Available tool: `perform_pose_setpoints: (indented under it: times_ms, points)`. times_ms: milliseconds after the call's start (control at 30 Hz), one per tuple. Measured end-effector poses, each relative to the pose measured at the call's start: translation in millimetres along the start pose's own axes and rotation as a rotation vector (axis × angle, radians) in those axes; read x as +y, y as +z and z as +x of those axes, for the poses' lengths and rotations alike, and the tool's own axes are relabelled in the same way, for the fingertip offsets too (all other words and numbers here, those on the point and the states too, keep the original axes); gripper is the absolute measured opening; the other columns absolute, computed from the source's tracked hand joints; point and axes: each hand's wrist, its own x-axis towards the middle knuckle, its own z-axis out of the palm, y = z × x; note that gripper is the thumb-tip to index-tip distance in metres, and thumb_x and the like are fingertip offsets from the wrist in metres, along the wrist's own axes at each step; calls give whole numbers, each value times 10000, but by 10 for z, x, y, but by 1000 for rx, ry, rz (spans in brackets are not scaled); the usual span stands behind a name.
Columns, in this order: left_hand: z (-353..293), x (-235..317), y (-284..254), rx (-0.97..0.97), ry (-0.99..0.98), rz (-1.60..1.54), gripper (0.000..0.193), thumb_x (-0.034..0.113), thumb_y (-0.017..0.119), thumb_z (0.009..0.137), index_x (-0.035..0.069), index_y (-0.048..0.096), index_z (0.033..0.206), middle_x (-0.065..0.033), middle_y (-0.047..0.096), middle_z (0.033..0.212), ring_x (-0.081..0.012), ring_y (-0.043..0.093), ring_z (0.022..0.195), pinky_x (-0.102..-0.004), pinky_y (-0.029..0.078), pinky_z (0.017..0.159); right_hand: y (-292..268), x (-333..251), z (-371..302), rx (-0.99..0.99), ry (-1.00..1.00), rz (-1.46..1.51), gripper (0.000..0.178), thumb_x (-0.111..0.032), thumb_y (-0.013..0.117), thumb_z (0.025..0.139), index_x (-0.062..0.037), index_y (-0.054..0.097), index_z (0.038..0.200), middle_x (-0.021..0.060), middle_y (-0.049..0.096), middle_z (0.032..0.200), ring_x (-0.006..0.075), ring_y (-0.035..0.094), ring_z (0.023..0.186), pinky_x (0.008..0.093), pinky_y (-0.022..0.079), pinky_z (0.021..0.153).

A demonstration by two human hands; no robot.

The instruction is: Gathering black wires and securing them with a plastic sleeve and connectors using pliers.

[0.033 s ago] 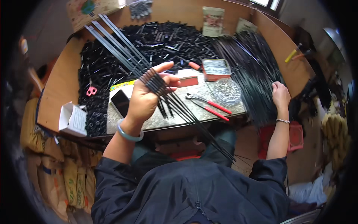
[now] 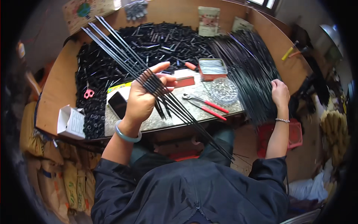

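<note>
1. My left hand (image 2: pixel 143 95) is raised over the table's front edge, fingers curled around a fanned bunch of thin black rods (image 2: pixel 158 91), forefinger pointing right. The rods slant from upper left down toward my lap.
2. My right arm reaches forward; my right hand (image 2: pixel 280 93) rests curled at the right edge of a pile of long black rods (image 2: pixel 250 74). I cannot tell whether its fingers pinch one.
3. Between my hands lie red-handled pliers (image 2: pixel 209 109), a clear dish (image 2: pixel 223 91) of small silvery bits and, behind it, a tin (image 2: pixel 213 77) of thin pins.
4. My left hand and its rods block part of the speckled worktop (image 2: pixel 197 89); a phone (image 2: pixel 118 105) lies just left.
5. A wooden wall (image 2: pixel 56 89) rims the table; sacks (image 2: pixel 52 179) stand on the floor at left.
</note>
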Motion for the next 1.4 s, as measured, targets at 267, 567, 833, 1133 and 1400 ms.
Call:
perform_pose_setpoints:
  times_ms: [267, 567, 833, 1133, 1400]
  points:
    - [268, -107, 394, -23, -5, -32, 461, 18, 548, 881, 53, 428, 1325, -64, 584, 1100, -141, 567, 996, -280, 499, 832, -473, -711, -473, -61, -203, 751, 190, -89, 523, 920, 28, 634, 1020, -37, 508, 647, 27, 414, 530, 194, 327, 467]
    - [272, -197, 379, -226, 65, -82, 245, 85, 532, 915, -27, 515, 1132, -123, 604, 1032, -182, 619, 927, -324, 519, 816, -608, -1425, -1130, -603, -295, 1057, 194, -41, 538, 899, 44, 626, 1049, 15, 580, 773, 50, 510, 647, 195, 422, 581]
    - [141, -100, 308, -57, 68, 24, 244, -30, 528, 852, -22, 582, 1090, -90, 678, 909, -125, 635, 853, -274, 507, 768, -677, -1584, -1315, -1408, -46, 1439, 259, -184, 440, 971, 0, 509, 1139, -9, 482, 605, 32, 366, 458, 171, 285, 428]
    - [108, -1151, -310, -74, 454, 812, 219, 47, 597, 796, 87, 645, 1006, -140, 661, 878, -319, 645, 797, -357, 513, 694, -293, -1312, -1890, -773, -408, 1316, 214, -212, 441, 960, -22, 531, 922, -16, 476, 576, 48, 426, 487, 211, 352, 461]
    - [756, -1505, -1003, -138, 542, 2000, 382, 165, 576, 781, 153, 579, 1162, -129, 578, 1177, -358, 520, 1114, -465, 419, 902, 1520, -1631, -2489, -347, -525, 1166, 161, -169, 449, 957, -26, 497, 900, 60, 525, 550, 210, 556, 466, 303, 430, 451]
